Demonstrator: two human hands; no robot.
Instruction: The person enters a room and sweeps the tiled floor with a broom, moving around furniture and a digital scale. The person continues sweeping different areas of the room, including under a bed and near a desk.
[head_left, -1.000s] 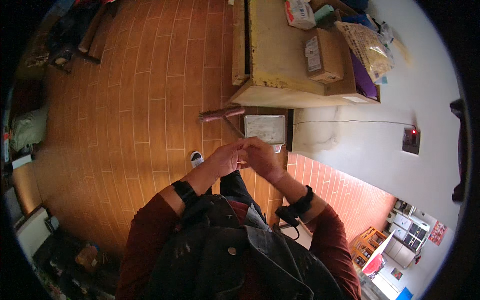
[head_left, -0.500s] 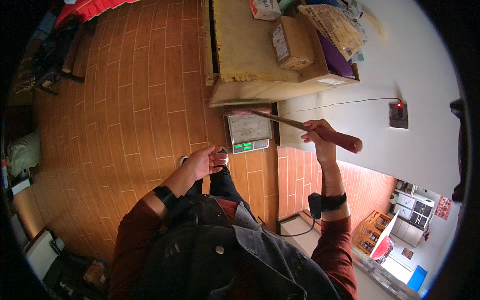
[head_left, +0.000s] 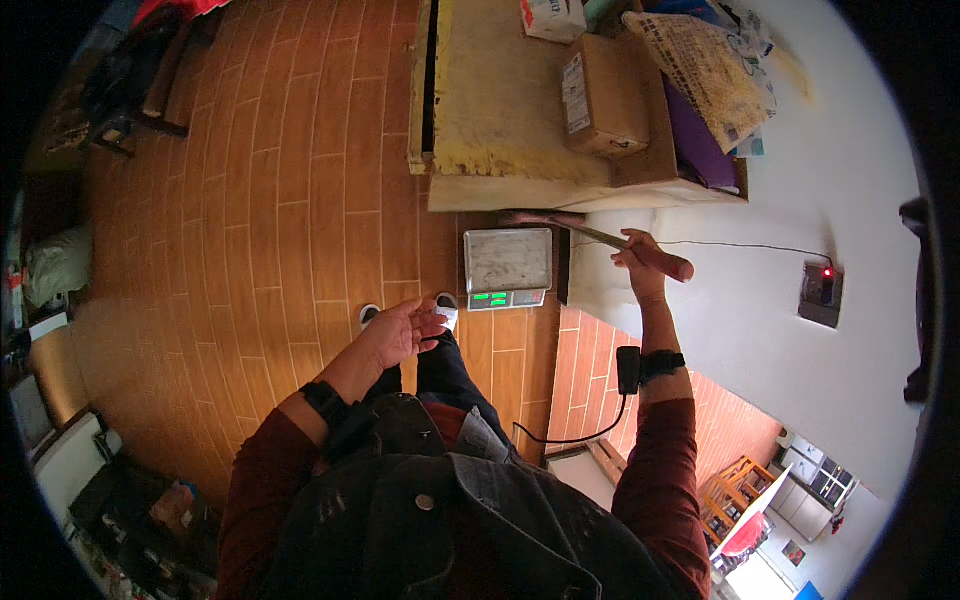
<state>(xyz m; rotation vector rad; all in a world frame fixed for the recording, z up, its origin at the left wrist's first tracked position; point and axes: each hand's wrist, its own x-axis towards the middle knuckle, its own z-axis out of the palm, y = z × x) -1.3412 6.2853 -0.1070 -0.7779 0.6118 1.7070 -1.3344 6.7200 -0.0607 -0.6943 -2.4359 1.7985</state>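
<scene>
My right hand (head_left: 646, 268) is wrapped round the thick reddish end of a long-handled tool that looks like a broom (head_left: 603, 236). Its wide, dark reddish head (head_left: 540, 217) is low down, between the cabinet and a digital scale. The scale (head_left: 508, 262) stands on the floor with a worn metal plate and green lit figures on its near side. My left hand (head_left: 400, 332) holds nothing. It hovers in front of my body above my shoes, with fingers loosely bent and apart.
A worn yellowish cabinet (head_left: 500, 110) stands beyond the scale, bearing a cardboard box (head_left: 603, 100) and bags. On the right, a thin cord runs along the white wall to a socket (head_left: 822, 293) with a red light. Tiled floor (head_left: 250, 250) spreads left; a dark bench (head_left: 150, 110) stands far left.
The broom's head has moved right along the gap behind the scale, off the scale's far left corner. My right hand still grips the handle. The view has shifted slightly.
</scene>
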